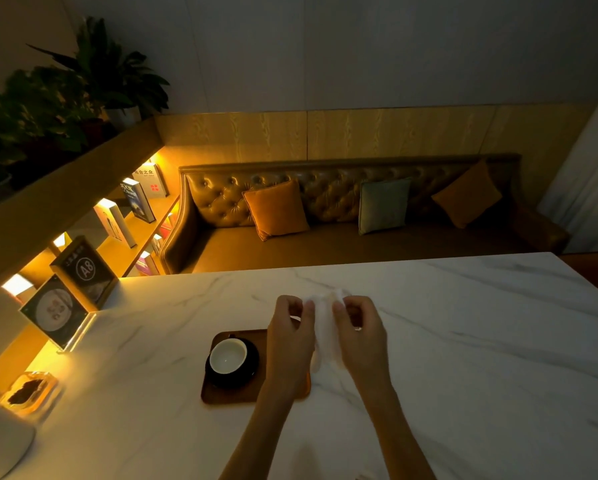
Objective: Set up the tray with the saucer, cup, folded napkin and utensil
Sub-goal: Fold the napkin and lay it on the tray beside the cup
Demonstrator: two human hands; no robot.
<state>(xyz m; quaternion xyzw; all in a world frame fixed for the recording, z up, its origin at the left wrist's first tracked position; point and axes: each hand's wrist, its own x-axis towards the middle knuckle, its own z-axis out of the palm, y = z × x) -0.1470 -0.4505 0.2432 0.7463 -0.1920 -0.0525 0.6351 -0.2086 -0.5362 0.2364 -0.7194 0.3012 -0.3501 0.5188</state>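
Note:
A brown wooden tray (226, 393) lies on the white marble table (463, 358). On its left half stands a dark saucer (249, 370) with a white cup (228, 356) upright on it, empty inside. Both hands hold a white napkin (325, 327) above the tray's right end. My left hand (288, 336) pinches its left edge and my right hand (358, 329) pinches its right edge. The napkin hangs down between them, partly folded. My left forearm covers the right part of the tray. No utensil is visible.
An acrylic sign stand marked A8 (83, 271) and a second display stand (57, 311) stand at the table's left edge. A glass dish (27, 393) sits at the near left. Beyond the table is a leather sofa (325, 220) with cushions; bookshelves run along the left.

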